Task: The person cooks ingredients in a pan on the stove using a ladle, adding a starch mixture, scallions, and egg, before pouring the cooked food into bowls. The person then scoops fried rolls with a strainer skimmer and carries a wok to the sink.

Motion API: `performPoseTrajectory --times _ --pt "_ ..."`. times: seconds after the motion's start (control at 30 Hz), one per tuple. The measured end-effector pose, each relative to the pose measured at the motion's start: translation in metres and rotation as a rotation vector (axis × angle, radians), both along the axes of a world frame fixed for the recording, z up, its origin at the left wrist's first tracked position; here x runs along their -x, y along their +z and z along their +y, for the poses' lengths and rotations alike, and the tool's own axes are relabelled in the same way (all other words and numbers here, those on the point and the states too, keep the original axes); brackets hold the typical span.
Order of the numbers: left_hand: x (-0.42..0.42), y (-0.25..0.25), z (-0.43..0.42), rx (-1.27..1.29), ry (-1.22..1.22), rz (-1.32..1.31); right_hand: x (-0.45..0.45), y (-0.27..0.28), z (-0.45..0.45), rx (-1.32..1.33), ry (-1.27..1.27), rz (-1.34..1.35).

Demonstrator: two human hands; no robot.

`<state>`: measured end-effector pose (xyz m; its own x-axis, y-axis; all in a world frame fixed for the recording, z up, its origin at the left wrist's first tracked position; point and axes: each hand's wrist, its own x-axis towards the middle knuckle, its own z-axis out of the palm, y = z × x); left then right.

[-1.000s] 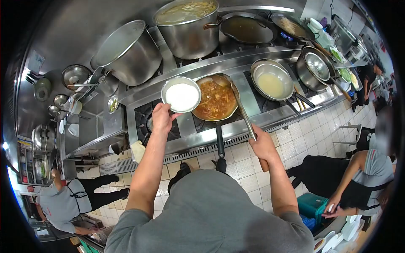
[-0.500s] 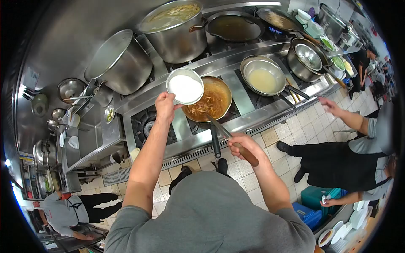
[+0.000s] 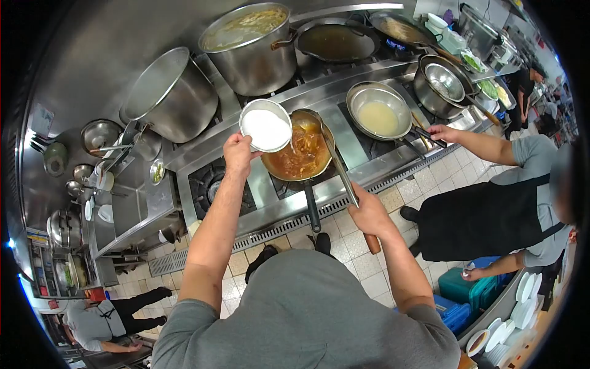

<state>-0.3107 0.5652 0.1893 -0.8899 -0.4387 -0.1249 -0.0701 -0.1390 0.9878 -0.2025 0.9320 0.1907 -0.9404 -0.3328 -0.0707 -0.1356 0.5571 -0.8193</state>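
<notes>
My left hand (image 3: 238,154) is closed on the rim of a metal bowl (image 3: 289,142) containing something white (image 3: 266,126). The bowl is held above the left edge of a frying pan (image 3: 312,208), whose black handle points toward me. Brown sauce with pieces (image 3: 302,157) fills the pan. My right hand (image 3: 370,214) is wrapped around the long handle of a ladle (image 3: 342,169) with a wooden end. The ladle's head lies at the pan's far side, close beside the bowl; whether it touches the bowl I cannot tell.
Two large stockpots (image 3: 175,92) (image 3: 255,64) stand behind. To the right, a co-worker's hand (image 3: 444,134) grips the handle of a pan holding pale liquid (image 3: 380,118). An unused-looking burner (image 3: 215,187) lies left. Another person (image 3: 101,320) stands lower left.
The ladle's head has moved from the sauce's middle to the pan's far side, and my right hand has shifted right. The co-worker's hand has come down onto the other pan's handle.
</notes>
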Motion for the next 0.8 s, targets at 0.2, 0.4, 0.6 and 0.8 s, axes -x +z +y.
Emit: performPoseTrajectory --times 0.2,0.4,0.6,0.8 --pt "-0.002 0.003 -0.003 -0.215 0.058 -0.044 0.028 -0.055 -0.028 -0.15 -0.018 0.024" --pt "-0.023 0.017 -0.005 -0.593 0.181 -0.023 0.015 -0.057 -0.04 0.565 0.016 -0.76" --pt "-0.05 -0.002 -0.035 -0.742 0.228 -0.07 0.005 -0.038 -0.003 1.143 -0.068 -1.273" --pt "-0.103 -0.022 -0.056 -0.783 0.244 -0.072 -0.008 -0.016 0.007 0.613 0.024 -0.787"
